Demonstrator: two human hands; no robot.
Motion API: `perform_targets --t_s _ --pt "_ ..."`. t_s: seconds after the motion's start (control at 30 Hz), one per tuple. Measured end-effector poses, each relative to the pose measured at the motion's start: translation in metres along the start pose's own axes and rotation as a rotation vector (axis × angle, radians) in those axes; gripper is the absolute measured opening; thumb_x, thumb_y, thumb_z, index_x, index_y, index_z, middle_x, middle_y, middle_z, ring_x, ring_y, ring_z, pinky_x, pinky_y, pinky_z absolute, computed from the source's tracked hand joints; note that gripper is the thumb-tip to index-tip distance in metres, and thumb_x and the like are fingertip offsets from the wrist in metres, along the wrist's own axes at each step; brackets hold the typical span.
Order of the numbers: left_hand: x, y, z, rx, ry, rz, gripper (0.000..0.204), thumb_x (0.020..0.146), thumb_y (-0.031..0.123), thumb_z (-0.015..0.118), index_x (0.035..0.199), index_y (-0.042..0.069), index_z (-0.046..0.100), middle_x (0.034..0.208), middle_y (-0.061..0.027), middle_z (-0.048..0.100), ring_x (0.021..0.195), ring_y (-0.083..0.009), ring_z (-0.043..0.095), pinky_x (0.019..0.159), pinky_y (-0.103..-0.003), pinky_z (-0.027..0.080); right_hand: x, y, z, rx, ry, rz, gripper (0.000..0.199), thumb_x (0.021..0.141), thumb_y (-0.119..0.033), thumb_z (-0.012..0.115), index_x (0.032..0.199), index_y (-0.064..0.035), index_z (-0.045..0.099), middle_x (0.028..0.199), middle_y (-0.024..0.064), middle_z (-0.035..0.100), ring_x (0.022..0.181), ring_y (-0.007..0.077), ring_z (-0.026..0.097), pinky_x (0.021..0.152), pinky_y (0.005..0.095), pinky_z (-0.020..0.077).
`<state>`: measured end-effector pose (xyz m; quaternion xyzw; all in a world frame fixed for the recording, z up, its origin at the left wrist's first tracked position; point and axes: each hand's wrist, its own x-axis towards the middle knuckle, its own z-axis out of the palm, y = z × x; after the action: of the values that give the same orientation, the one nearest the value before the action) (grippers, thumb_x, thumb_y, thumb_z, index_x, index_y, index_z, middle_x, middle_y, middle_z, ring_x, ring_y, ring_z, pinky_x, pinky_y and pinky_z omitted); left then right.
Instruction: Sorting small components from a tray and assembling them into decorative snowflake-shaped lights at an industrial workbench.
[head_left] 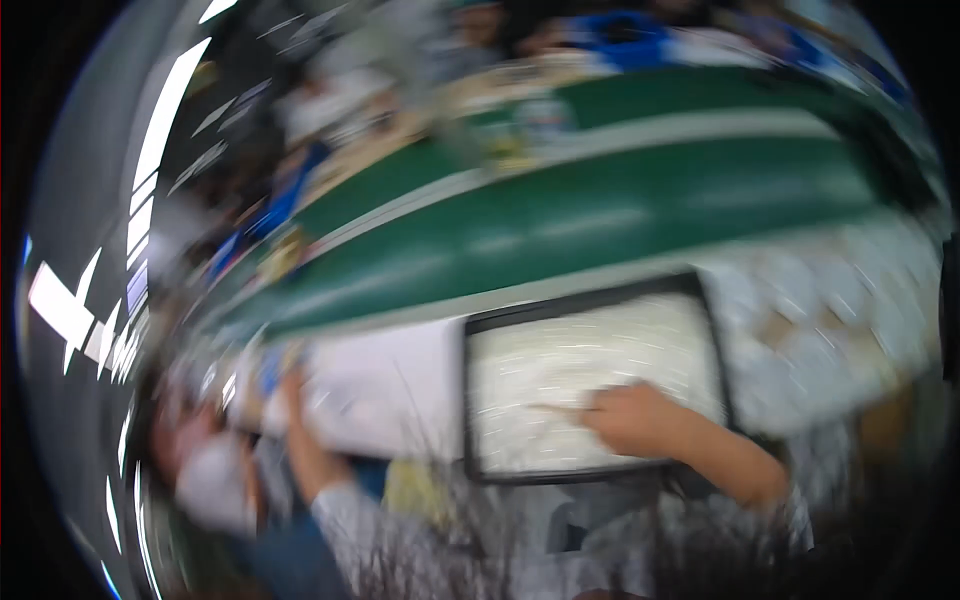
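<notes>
The whole picture is smeared by motion. My right hand [632, 416] is over a rectangular tray with a black rim [590, 301], its fingers curled together. A thin brownish tip points left out of it; whether that is a finger or a slim tool is unclear. Inside the tray lies a whitish mass [600, 350] streaked with many small bright marks. Farther left, my left hand [291, 385] is stretched past a white flat surface [400, 380], close to something blue [270, 372]. Its fingers are too blurred to read.
Right of the tray are several pale round things [800, 300] on a light surface. Beyond it runs a long green work surface [560, 200] with a pale strip and a yellowish item [510, 150]. Another person [215, 470] is at the left; others sit at the far side.
</notes>
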<state>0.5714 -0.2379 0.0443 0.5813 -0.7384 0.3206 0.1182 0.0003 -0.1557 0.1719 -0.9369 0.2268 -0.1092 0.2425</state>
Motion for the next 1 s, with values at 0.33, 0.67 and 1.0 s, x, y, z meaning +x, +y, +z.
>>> perform_targets --t_s 0.33,0.67,1.0 --pt "0.279 0.329 -0.073 -0.300 0.016 0.526 0.019 0.082 0.017 0.069 0.097 0.008 0.065 0.098 -0.0188 0.064 0.090 -0.0377 0.062 0.076 -0.048 0.049 0.002 0.003 0.017 -0.091 0.410 -0.269 0.013 0.078 -0.019 0.059 0.072 -0.0083 0.062 0.074 0.0116 0.064 0.069 0.0340 0.065 0.057 0.0470 0.0510" --pt "0.345 0.249 -0.432 0.156 -0.118 0.289 0.015 0.087 0.022 0.063 0.081 0.008 0.066 0.075 -0.0190 0.064 0.068 -0.0392 0.062 0.060 -0.051 0.047 0.012 0.004 0.036 -0.153 0.494 -0.389 0.012 0.075 -0.019 0.061 0.070 -0.0103 0.067 0.077 0.0133 0.068 0.072 0.0342 0.068 0.061 0.0453 0.0538" --pt "0.431 0.555 -0.471 -0.427 0.018 0.807 0.016 0.090 0.014 0.061 0.088 0.000 0.068 0.071 -0.0202 0.063 0.069 -0.0387 0.061 0.062 -0.043 0.044 0.020 0.003 0.032 -0.058 0.574 -0.423 0.014 0.081 -0.021 0.058 0.071 -0.0119 0.060 0.071 0.0080 0.060 0.072 0.0272 0.062 0.064 0.0402 0.0487"
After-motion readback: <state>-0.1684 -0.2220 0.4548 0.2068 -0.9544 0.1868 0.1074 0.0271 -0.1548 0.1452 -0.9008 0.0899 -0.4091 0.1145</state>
